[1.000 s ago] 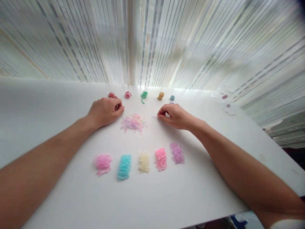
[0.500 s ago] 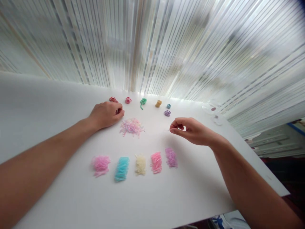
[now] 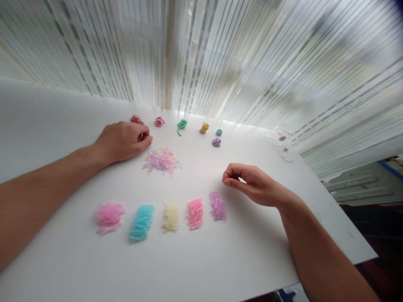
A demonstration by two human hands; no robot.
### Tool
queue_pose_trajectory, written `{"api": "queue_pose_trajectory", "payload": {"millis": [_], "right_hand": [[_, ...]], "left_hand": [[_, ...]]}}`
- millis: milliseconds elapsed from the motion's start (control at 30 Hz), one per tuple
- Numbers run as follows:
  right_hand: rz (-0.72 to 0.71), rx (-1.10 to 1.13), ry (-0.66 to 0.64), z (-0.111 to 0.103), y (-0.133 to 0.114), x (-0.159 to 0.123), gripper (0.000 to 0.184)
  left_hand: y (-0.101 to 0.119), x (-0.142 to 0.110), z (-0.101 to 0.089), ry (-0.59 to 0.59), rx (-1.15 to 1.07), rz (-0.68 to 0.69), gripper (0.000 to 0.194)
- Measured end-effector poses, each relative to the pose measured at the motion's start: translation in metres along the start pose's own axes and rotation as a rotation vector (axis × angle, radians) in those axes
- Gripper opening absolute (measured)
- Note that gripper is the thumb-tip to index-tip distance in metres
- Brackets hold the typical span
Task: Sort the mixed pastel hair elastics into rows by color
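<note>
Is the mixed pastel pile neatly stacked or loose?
Loose: the mixed pastel pile is a jumbled heap, its pieces crossing at many angles and poking out around the edge.

I see orchid-pink bands, turquoise bands, cream bands, rose bands, lilac bands, a mixed pastel pile, coils in red, pink, green, mustard, blue and purple, and a grey-and-white striped curtain.

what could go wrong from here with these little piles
The left hand rests right beside the mixed pastel pile, so a careless shift might scatter it. The right hand hovers near the purple pile and could brush it out of shape. The blue coil and purple coil sit close together and might tangle if bumped.
</note>
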State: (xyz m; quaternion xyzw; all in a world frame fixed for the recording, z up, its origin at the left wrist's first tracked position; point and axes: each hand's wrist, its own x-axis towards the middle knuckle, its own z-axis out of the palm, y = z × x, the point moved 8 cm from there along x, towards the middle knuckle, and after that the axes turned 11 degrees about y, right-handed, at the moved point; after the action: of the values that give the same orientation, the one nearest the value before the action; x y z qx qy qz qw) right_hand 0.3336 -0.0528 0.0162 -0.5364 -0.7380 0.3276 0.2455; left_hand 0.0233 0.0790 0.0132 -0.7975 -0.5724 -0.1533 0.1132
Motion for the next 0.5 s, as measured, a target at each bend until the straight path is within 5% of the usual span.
{"api": "queue_pose_trajectory", "payload": {"millis": [500], "right_hand": [[-0.028, -0.052, -0.130, 0.014, -0.005, -0.002, 0.015]], "left_hand": [[-0.003, 0.002, 0.004, 0.008, 0.031, 0.000, 0.044]]}}
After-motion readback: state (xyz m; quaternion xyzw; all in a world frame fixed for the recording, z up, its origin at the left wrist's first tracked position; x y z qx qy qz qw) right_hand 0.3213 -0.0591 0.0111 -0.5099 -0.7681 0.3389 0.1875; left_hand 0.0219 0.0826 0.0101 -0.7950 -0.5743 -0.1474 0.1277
